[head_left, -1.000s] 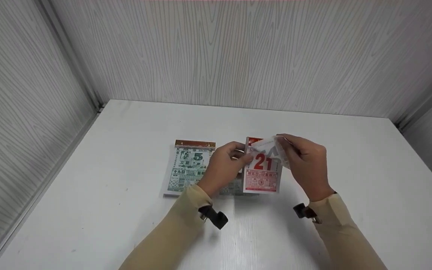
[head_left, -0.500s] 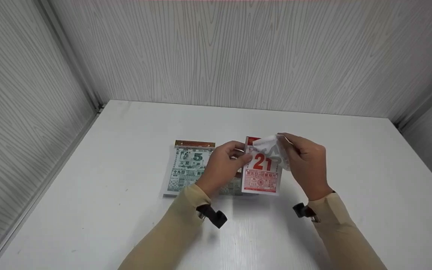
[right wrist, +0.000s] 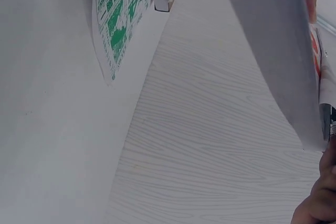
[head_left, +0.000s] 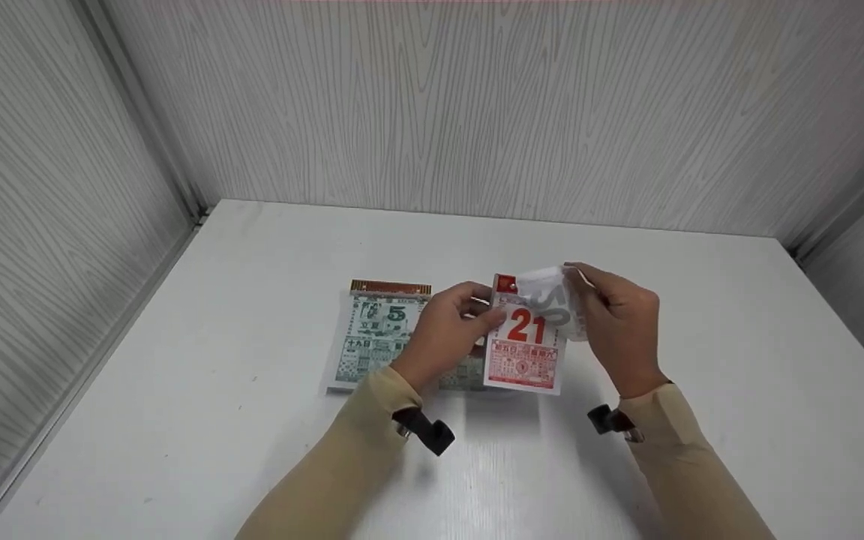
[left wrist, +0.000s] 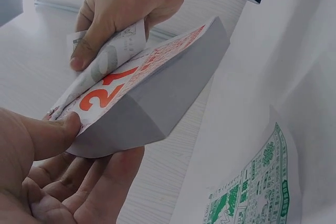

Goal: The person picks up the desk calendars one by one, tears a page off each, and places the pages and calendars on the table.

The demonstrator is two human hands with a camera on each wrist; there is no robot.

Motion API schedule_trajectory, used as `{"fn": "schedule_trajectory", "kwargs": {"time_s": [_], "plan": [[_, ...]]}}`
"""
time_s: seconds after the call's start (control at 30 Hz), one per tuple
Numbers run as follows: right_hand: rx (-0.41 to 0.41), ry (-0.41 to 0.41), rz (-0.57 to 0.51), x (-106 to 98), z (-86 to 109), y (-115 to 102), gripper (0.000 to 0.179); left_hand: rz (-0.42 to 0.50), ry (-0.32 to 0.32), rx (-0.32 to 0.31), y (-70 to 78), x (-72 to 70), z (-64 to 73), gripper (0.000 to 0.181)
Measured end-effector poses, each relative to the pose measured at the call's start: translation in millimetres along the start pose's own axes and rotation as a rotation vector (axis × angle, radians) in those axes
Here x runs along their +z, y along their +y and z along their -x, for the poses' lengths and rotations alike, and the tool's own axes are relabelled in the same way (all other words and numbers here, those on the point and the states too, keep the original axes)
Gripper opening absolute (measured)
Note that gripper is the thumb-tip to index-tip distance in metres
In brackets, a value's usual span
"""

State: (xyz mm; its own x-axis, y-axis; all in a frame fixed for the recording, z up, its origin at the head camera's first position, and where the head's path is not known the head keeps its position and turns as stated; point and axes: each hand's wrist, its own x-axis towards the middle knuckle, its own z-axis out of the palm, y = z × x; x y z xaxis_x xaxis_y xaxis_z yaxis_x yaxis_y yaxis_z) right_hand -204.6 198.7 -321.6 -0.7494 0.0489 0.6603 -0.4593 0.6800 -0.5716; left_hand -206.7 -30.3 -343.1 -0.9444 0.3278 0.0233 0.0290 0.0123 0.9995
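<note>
My left hand (head_left: 447, 334) grips a thick tear-off calendar (head_left: 522, 367) with a red "21" by its left side, above the table. In the left wrist view its thumb (left wrist: 68, 129) lies on the front page, with fingers (left wrist: 107, 182) beneath the block. A thin top sheet (head_left: 550, 296) is lifted off the page and folded over to the right. My right hand (head_left: 623, 322) pinches that sheet near its upper right corner. The sheet's left end still meets the calendar near its red header (head_left: 505, 283). In the right wrist view the block's side (right wrist: 273, 45) hides much of the hands.
A green-printed calendar (head_left: 379, 337) with "5" and a gold-and-red top strip lies flat left of my left hand. Another green-printed piece (head_left: 463, 375) lies partly hidden under my hand and the held calendar. A wood-grain wall (head_left: 432, 112) stands behind the white table (head_left: 252, 300).
My right hand has moved slightly right and up, pulling the top sheet with it. More of the red header shows. My left hand keeps its hold, nearly still.
</note>
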Motion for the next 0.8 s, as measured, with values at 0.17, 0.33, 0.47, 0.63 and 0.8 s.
{"fn": "schedule_trajectory", "kwargs": {"time_s": [0.17, 0.33, 0.47, 0.63, 0.8], "plan": [[0.066, 0.061, -0.064, -4.7, -4.4, 5.3, 0.017, 0.002, -0.008, -0.012, -0.2, -0.9, -1.1, 0.030], [0.118, 0.087, -0.078, -8.3, -7.7, 14.2, 0.018, -0.013, -0.026, -0.019, -1.1, -0.6, -2.4, 0.030], [0.141, 0.104, -0.078, -12.6, -9.8, 22.9, 0.020, -0.015, -0.026, -0.024, -1.4, -0.5, -2.6, 0.029], [0.221, 0.177, -0.074, -24.9, -13.9, 37.9, 0.020, -0.024, -0.024, -0.033, -2.2, -3.9, -2.3, 0.031], [0.255, 0.261, -0.085, -38.6, -16.8, 48.4, 0.023, -0.029, 0.000, -0.037, -1.8, -9.6, -2.9, 0.035]]}}
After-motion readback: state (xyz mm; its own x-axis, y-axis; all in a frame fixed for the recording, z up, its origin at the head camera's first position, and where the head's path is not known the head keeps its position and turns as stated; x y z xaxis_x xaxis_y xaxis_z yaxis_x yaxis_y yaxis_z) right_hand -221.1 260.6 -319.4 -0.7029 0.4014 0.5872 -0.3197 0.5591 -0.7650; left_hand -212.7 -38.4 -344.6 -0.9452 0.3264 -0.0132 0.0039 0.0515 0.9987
